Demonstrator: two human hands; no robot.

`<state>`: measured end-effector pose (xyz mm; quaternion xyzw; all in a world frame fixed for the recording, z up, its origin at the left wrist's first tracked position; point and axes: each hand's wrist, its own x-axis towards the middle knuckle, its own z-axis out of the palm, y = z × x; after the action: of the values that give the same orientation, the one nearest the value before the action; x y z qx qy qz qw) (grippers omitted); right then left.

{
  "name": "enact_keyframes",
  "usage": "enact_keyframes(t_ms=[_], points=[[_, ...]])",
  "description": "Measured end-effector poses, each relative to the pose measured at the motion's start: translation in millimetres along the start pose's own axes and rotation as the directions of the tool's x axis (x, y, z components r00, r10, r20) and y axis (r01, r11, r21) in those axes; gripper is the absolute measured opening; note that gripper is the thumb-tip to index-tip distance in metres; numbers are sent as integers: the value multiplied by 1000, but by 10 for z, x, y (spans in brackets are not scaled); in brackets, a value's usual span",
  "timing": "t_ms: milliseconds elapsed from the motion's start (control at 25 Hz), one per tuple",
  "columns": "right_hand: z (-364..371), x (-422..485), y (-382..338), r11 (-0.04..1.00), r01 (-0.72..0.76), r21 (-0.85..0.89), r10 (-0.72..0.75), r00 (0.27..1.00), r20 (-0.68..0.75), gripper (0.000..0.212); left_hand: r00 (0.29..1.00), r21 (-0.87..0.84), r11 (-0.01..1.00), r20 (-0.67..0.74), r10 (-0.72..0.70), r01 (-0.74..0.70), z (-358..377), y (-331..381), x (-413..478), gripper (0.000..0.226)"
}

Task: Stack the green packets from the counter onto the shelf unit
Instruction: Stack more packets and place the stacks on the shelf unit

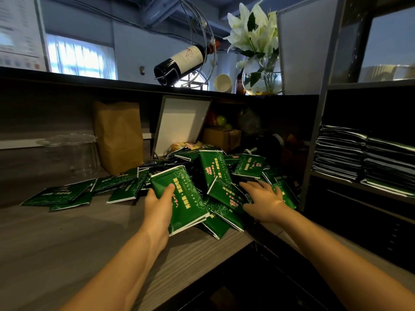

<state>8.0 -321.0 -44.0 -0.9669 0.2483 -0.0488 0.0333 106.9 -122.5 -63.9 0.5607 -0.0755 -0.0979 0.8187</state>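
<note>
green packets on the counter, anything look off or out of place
Yes: the green packets lie in a jumbled heap on the counter, overlapping at all angles, unlike the neat stacks on the shelf unit.

Dim indoors, bright window (80,57) glare w/ motion blur, wide-angle edge distortion.

The person's left hand (158,205) and right hand (263,203) were bare, as were both forearms, slim and lightly sinewed, uncovered right down to the frame's lower edge.
</note>
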Motion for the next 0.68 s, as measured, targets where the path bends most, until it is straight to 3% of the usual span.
enact_keyframes(t_ms=[200,360,440,520,600,680], points=[[-108,2,237,926,73,-371,-53,997,64,70,999,7,1000,24,-30,30,18,-11,-7,7],[-207,5,225,919,90,-384,-114,993,-42,54,999,20,999,30,-26,25,33,-26,-9,9],[-330,-4,204,958,131,-256,-169,976,-134,38,1000,30,999,17,-20,20,18,-30,7,3],[-444,-31,182,974,203,97,-178,960,-218,25,1000,37,999,5,-25,25,10,-23,13,5],[-504,-76,105,831,233,504,-155,969,-193,20,1000,30,999,-2,-29,30,18,-15,14,4],[-523,-59,-5,715,166,679,-149,985,-84,16,999,21,999,-4,-34,34,33,-11,15,5]])
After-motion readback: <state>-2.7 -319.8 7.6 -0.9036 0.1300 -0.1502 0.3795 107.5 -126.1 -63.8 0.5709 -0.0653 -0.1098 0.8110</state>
